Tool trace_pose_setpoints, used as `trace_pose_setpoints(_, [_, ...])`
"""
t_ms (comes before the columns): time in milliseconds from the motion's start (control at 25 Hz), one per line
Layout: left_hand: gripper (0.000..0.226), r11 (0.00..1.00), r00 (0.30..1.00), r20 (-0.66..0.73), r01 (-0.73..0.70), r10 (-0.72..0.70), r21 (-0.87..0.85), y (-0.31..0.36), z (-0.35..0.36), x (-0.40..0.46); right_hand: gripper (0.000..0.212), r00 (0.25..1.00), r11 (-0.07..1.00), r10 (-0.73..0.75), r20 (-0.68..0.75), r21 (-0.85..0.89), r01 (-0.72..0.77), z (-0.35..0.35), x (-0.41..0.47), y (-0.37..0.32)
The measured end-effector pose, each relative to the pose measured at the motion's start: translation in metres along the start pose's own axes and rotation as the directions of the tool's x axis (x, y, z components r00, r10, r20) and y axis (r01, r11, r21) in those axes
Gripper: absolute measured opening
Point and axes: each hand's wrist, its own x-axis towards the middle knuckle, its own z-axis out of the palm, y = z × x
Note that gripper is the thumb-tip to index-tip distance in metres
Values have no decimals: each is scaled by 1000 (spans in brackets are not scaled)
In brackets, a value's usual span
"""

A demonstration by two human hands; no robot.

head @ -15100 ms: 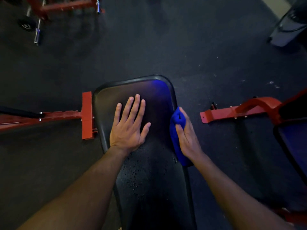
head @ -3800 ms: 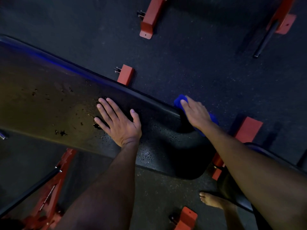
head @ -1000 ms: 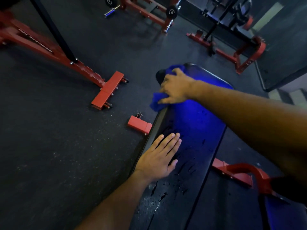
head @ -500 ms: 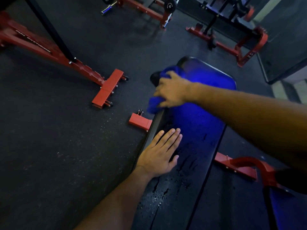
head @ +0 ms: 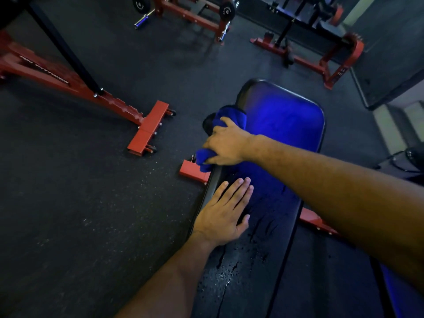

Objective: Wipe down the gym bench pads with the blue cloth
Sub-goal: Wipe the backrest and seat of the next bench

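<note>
Head view: the blue cloth (head: 230, 115) is held bunched under the right hand (head: 226, 144), whose fingers are curled over it at the left edge of the bench (head: 284, 125) pad, and it is draped over that edge and down the side. Compared with half a second ago, the cloth and right hand have been drawn back along the left edge, nearer to the left hand (head: 223, 215) and away from the pad's far rounded end. From this it can be judged that the side of the pad is being wiped in a stroke toward the person, with the far end already covered. The left hand has been kept flat on the pad, fingers straight and together, grasping nothing; it appears to serve as a brace. Droplets and wet streaks (head: 231, 269) are seen on the near part of the pad, so that stretch is judged still to need wiping. A red frame foot (head: 191, 171) lies on the floor just beside the cloth. No containers are visible, so nothing can be said of contents.
</note>
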Motion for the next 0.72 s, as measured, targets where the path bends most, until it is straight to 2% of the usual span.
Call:
trace_pose_setpoints(120, [77, 1000, 1000, 29, -1, 1, -10, -1, -5, 1, 45, 994, 991, 45, -100, 128, -32, -16, -11, 7])
trace_pose_setpoints(200, [78, 1000, 996, 92, -3, 6, -31, -1, -11, 0, 39, 968, 967, 133, -212, 241, -80, -26, -30, 13])
trace_pose_setpoints(280, [80, 998, 978, 205, -25, 35, -51, -2, -26, 1, 34, 901, 893, 300, -314, 423, -150, -30, -58, 12])
trace_pose_setpoints(360, [80, 995, 926, 364, -83, 96, -53, -7, -52, 5, 34, 773, 746, 535, -341, 620, -243, -16, -96, 9])
trace_pose_setpoints(440, [77, 990, 884, 446, -134, 142, -49, -24, -79, 11, 37, 589, 479, 770, -244, 831, -282, 9, -135, -4])
trace_pose_setpoints(520, [73, 984, 863, 476, -177, 168, -25, -40, -110, 26, 38, 391, 98, 920, -18, 978, -185, 35, -171, -25])
trace_pose_setpoints(600, [69, 978, 861, 479, -208, 171, 25, -48, -130, 44, 40, 256, -251, 929, 267, 964, -93, 47, -196, -58])
trace_pose_setpoints(680, [66, 953, 831, 489, -303, 264, 1, -61, -139, 74, 46, 162, -544, 827, 538, 839, -10, 55, -204, -91])
trace_pose_setpoints(720, [65, 928, 811, 481, -371, 333, -17, -67, -140, 91, 48, 138, -660, 747, 650, 750, 41, 55, -204, -108])
